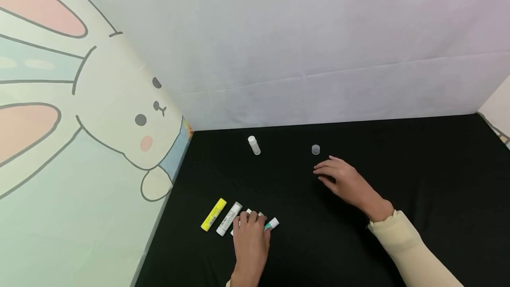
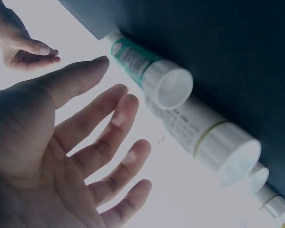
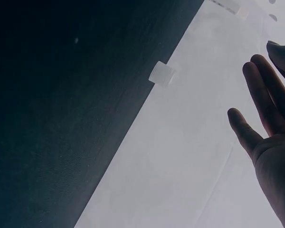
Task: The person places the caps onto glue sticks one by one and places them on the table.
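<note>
My left hand (image 1: 251, 240) hovers with loosely bent, spread fingers over a row of glue sticks on the black table; nothing sits between its fingers in the left wrist view. Nearest its thumb is a green-labelled glue stick (image 2: 133, 59), with a white glue stick (image 2: 190, 118) beside it. Farther left lie another white glue stick (image 1: 229, 219) and a yellow glue stick (image 1: 214, 214). My right hand (image 1: 346, 180) is raised over the table, fingers relaxed and holding nothing. Just beyond its fingertips stands a small translucent cap (image 1: 315, 149).
A white glue stick (image 1: 254, 145) stands upright near the back of the black table (image 1: 398, 158). Behind the table hangs a pale cloth wall (image 1: 303, 48). A rabbit-print sheet (image 1: 111, 83) borders the left side.
</note>
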`<act>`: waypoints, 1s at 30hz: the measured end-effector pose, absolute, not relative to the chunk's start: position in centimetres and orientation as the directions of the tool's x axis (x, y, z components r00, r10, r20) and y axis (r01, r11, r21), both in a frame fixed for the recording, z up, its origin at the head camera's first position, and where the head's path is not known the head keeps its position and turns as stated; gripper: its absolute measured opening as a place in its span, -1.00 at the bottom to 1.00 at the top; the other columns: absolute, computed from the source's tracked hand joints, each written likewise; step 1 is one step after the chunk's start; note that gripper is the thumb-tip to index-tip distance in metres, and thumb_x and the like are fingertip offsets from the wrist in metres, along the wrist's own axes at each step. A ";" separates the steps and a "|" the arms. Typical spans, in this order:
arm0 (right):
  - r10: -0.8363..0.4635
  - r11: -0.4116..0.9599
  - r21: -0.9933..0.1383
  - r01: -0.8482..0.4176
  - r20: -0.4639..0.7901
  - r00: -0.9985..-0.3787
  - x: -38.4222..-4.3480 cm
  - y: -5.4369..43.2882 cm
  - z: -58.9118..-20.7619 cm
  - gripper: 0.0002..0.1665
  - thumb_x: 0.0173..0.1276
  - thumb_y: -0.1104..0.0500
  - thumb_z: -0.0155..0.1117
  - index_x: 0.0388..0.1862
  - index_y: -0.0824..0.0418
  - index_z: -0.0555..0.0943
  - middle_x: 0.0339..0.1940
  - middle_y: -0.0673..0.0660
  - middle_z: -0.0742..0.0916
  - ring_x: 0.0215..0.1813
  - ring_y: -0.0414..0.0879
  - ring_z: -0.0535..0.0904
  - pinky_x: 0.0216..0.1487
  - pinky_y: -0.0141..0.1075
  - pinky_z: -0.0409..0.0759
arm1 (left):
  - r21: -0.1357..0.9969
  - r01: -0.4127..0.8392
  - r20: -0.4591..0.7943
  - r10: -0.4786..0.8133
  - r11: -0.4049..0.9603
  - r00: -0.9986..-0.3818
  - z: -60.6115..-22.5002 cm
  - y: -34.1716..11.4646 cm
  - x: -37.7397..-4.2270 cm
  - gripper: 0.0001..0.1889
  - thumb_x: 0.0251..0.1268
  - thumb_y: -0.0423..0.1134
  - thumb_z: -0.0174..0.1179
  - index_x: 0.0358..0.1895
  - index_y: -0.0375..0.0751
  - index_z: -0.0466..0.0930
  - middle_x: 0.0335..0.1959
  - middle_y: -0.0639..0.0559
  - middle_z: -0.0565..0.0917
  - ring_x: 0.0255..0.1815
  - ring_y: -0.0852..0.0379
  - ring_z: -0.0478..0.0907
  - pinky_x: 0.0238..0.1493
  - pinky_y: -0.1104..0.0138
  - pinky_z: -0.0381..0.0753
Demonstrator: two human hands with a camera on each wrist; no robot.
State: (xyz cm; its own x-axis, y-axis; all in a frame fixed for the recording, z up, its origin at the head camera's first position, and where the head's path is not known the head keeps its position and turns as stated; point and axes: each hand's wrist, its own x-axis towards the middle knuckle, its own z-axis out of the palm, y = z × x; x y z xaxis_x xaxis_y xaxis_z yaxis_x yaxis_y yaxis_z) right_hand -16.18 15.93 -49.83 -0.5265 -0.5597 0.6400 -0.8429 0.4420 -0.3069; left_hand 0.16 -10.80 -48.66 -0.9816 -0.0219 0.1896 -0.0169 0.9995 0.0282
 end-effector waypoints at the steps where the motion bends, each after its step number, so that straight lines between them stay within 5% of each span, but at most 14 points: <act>1: -0.559 0.445 -0.308 -0.841 0.638 -0.530 -16.3 15.9 -49.8 -0.59 -0.05 0.52 0.68 -0.18 0.31 0.81 -0.07 0.16 0.82 0.02 0.09 0.76 0.23 0.24 0.62 | 0.033 -0.013 0.200 -0.019 0.999 -0.980 -48.6 -10.8 0.0 -0.74 0.05 -0.13 0.65 -0.21 -0.06 0.83 -0.22 0.03 0.71 -0.05 -0.05 0.55 0.12 0.01 0.55; 17: -0.547 0.475 -0.355 -0.805 0.598 -0.586 -18.0 15.8 -49.4 -0.63 0.06 0.51 0.62 -0.12 0.34 0.79 -0.02 0.22 0.80 0.07 0.18 0.74 0.24 0.23 0.63 | 0.191 0.010 0.354 -0.059 0.981 -0.933 -46.9 -11.2 -4.5 -0.80 0.27 -0.13 0.53 -0.15 -0.15 0.84 -0.20 -0.03 0.73 -0.12 -0.09 0.59 0.02 0.00 0.57; 30: -0.510 0.506 -0.418 -0.754 0.560 -0.653 -18.7 15.4 -49.3 -0.62 0.13 0.50 0.60 -0.04 0.35 0.79 0.05 0.28 0.79 0.08 0.19 0.73 0.08 0.10 0.73 | 0.334 -0.075 0.336 -0.193 0.940 -0.922 -45.5 -11.5 -9.5 -0.70 0.38 -0.15 0.45 0.01 -0.30 0.79 -0.05 -0.19 0.75 -0.06 -0.19 0.62 0.06 -0.07 0.57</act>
State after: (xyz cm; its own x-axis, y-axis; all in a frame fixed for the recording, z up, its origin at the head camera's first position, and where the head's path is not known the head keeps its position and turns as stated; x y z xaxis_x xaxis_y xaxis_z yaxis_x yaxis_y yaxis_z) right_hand -18.66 15.44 -49.30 -0.6529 -0.5102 0.5598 -0.7542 0.5061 -0.4183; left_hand -9.52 -11.45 -45.50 -0.9217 -0.1933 0.3363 -0.0754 0.9397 0.3335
